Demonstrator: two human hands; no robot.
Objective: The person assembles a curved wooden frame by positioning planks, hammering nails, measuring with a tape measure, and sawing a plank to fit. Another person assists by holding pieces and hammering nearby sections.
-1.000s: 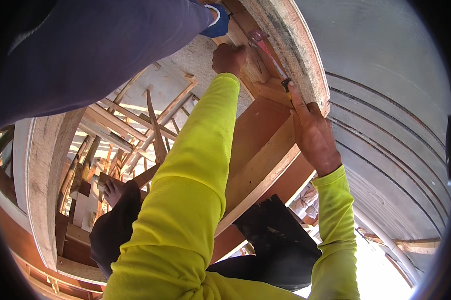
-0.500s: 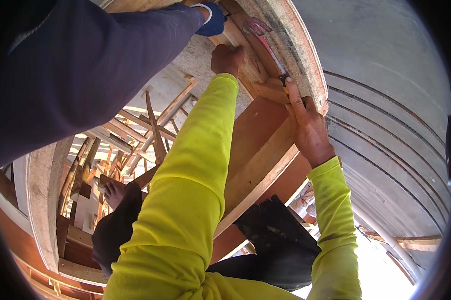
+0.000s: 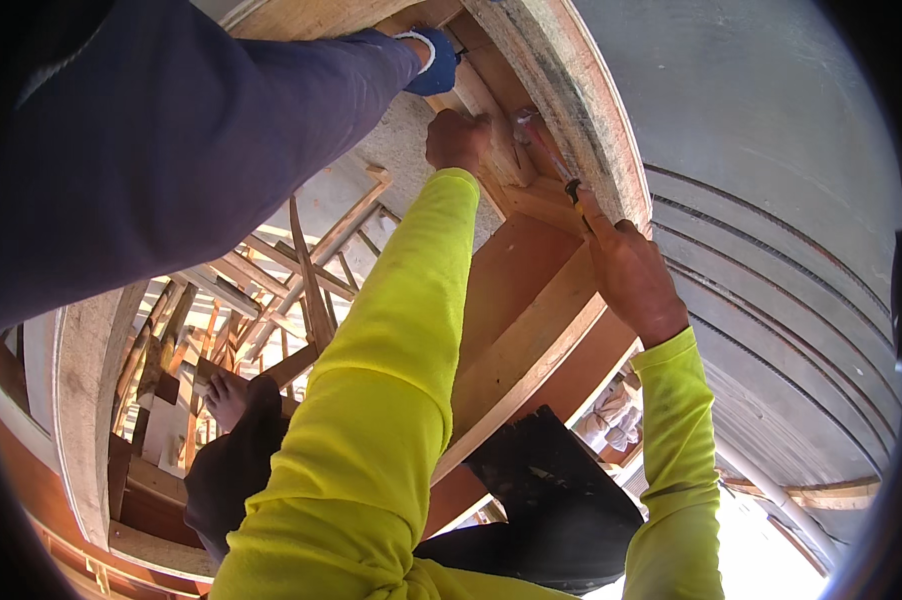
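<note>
My right hand (image 3: 633, 275) is wrapped round the black and yellow grip of a claw hammer (image 3: 573, 190). The hammer's reddish head is smeared by motion and lies over the inside of a wooden form, beside a thick curved timber edge (image 3: 581, 90). My left hand (image 3: 457, 140) is closed in a fist against a wooden batten (image 3: 501, 120) inside that form. What its fingers hold, if anything, is hidden. Just beyond it, a co-worker's blue-gloved hand (image 3: 437, 65) reaches to the same timbers, its fingertips out of sight.
A co-worker's dark sleeve (image 3: 201, 150) crosses the upper left. Below left, several wooden props and braces (image 3: 311, 270) stand under an opening, near a bare foot (image 3: 227, 400). A wooden beam (image 3: 521, 350) runs under my arms. Ribbed bars (image 3: 771, 215) line the grey surface at right.
The hammer's head has swung down towards the battens, and my right hand has dropped slightly down and right. My left fist stays at the batten; the gloved hand has shifted slightly right.
</note>
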